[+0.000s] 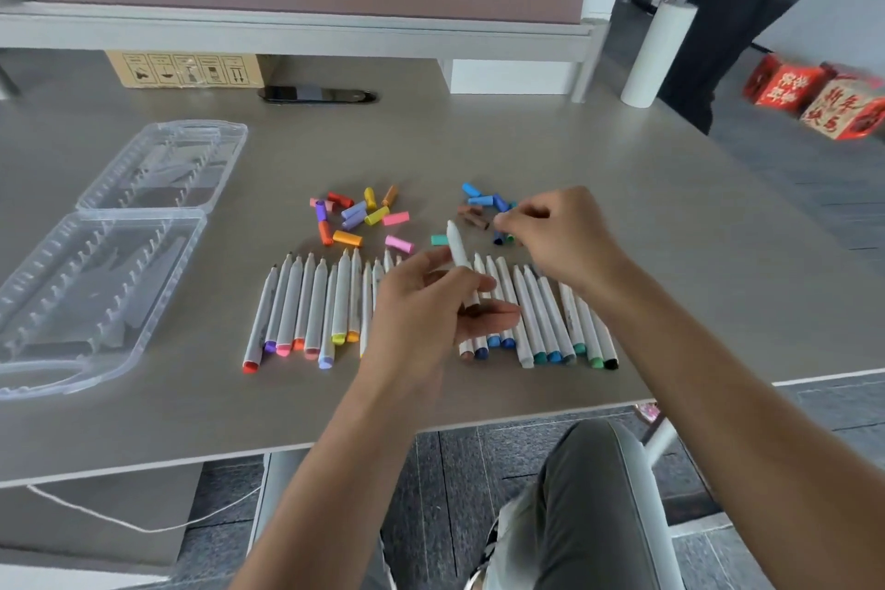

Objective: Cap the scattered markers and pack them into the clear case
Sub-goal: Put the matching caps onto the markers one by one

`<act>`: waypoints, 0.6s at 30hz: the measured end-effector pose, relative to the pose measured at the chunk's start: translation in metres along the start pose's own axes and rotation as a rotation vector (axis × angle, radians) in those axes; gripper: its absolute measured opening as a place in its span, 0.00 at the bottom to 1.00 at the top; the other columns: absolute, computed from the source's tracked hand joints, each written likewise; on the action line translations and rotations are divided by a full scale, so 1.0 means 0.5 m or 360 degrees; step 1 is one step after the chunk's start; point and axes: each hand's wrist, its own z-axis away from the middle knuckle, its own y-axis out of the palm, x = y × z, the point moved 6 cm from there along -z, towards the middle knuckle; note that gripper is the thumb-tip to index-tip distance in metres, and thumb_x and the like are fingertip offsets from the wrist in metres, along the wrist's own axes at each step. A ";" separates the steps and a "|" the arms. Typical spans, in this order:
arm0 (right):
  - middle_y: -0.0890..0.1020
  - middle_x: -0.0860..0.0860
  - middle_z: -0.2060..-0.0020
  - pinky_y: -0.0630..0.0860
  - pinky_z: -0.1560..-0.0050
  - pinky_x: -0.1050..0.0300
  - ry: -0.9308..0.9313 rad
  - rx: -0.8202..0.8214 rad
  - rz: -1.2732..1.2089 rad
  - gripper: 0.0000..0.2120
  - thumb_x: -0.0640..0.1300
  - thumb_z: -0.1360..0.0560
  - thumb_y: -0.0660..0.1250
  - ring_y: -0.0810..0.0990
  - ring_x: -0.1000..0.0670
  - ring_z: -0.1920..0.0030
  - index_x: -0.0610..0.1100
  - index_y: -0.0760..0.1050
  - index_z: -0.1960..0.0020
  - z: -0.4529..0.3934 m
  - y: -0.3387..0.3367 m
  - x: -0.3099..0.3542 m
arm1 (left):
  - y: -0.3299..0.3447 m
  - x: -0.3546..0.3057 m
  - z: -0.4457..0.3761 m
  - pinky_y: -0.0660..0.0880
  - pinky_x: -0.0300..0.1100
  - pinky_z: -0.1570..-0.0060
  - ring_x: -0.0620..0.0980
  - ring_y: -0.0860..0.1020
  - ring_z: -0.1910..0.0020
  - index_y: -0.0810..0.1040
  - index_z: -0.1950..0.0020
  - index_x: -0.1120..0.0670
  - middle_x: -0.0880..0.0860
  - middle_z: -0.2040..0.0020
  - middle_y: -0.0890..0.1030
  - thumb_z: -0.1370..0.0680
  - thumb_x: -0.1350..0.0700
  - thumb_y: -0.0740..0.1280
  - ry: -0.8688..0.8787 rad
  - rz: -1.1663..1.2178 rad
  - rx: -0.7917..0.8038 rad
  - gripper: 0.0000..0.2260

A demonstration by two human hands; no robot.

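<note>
Forearms rise from the lower edge, both reaching up over the near rim of the grey desk. At picture centre the left hand is turned palm-up, its fingers curled around a white marker that stands nearly upright, tip toward 12 o'clock, the lower barrel hidden in the grip. Beneath that hand lies a row of uncapped markers, side by side, coloured ends toward 6 o'clock, stretching from 9 to 3 o'clock. Up at 1 o'clock the right hand hangs knuckles-up with the wrist bent, thumb and forefinger pinched together at a brown cap in the blue-and-brown cluster; whether the fingertips actually clamp it I cannot tell. A second heap of loose caps, red, purple, yellow, orange and pink, sits at 11 o'clock from the left hand. Well apart at 9 o'clock the clear case lies open, both halves flat. Farther back, a cardboard box rests under the shelf.
</note>
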 end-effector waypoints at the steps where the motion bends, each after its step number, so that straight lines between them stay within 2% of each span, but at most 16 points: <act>1: 0.81 0.56 0.69 0.74 0.68 0.61 -0.0051 -0.0050 0.0153 0.05 0.47 0.22 0.73 0.77 0.57 0.71 0.48 0.86 0.52 -0.015 0.002 0.001 | -0.002 0.001 0.002 0.81 0.42 0.67 0.57 0.84 0.67 0.75 0.38 0.64 0.64 0.51 0.79 0.20 0.70 0.61 -0.0004 0.0038 -0.0010 0.11; 3: 0.85 0.54 0.62 0.76 0.62 0.58 -0.0141 -0.0095 0.0432 0.03 0.48 0.22 0.73 0.81 0.53 0.62 0.52 0.86 0.52 -0.040 0.012 0.005 | -0.005 0.001 0.006 0.80 0.41 0.72 0.56 0.82 0.70 0.76 0.42 0.63 0.62 0.53 0.77 0.20 0.69 0.59 0.0006 0.0087 -0.0027 0.10; 7: 0.86 0.51 0.60 0.73 0.61 0.57 -0.0240 -0.0101 0.0753 0.08 0.54 0.23 0.73 0.82 0.47 0.58 0.51 0.87 0.54 -0.077 0.043 0.028 | -0.017 0.000 0.010 0.75 0.41 0.79 0.55 0.78 0.76 0.73 0.46 0.63 0.59 0.59 0.74 0.20 0.69 0.55 -0.0007 0.0085 -0.0066 0.08; 11: 0.87 0.50 0.54 0.78 0.52 0.54 -0.0253 -0.0067 0.0884 0.09 0.55 0.24 0.73 0.83 0.45 0.53 0.51 0.87 0.52 -0.101 0.075 0.032 | -0.023 0.000 0.016 0.75 0.41 0.79 0.57 0.79 0.76 0.73 0.47 0.62 0.59 0.64 0.75 0.19 0.68 0.56 -0.0011 0.0094 -0.0038 0.07; 13: 0.87 0.50 0.53 0.78 0.51 0.54 -0.0265 -0.0023 0.0889 0.08 0.53 0.24 0.73 0.84 0.45 0.52 0.50 0.87 0.52 -0.104 0.083 0.029 | -0.026 0.000 0.019 0.77 0.42 0.77 0.57 0.80 0.74 0.74 0.45 0.62 0.58 0.65 0.76 0.20 0.69 0.56 -0.0014 0.0085 -0.0031 0.09; 15: 0.87 0.49 0.54 0.79 0.50 0.52 -0.0283 -0.0031 0.0778 0.08 0.52 0.24 0.73 0.84 0.44 0.52 0.49 0.86 0.52 -0.106 0.080 0.027 | -0.028 0.001 0.021 0.78 0.43 0.75 0.57 0.80 0.73 0.75 0.42 0.61 0.58 0.66 0.76 0.20 0.69 0.56 -0.0019 0.0078 -0.0028 0.11; 17: 0.87 0.49 0.56 0.82 0.48 0.49 -0.0240 0.0020 0.0339 0.07 0.50 0.25 0.74 0.85 0.46 0.52 0.48 0.85 0.51 -0.101 0.068 0.024 | -0.027 0.003 0.022 0.77 0.43 0.75 0.56 0.80 0.73 0.76 0.40 0.59 0.57 0.65 0.77 0.19 0.69 0.57 -0.0022 0.0077 -0.0026 0.13; 18: 0.87 0.49 0.57 0.83 0.49 0.51 -0.0193 0.0084 0.0026 0.07 0.48 0.24 0.74 0.86 0.49 0.54 0.47 0.85 0.49 -0.096 0.060 0.022 | -0.026 0.004 0.022 0.76 0.42 0.76 0.55 0.79 0.73 0.76 0.40 0.59 0.57 0.63 0.78 0.19 0.69 0.58 -0.0019 0.0056 -0.0026 0.13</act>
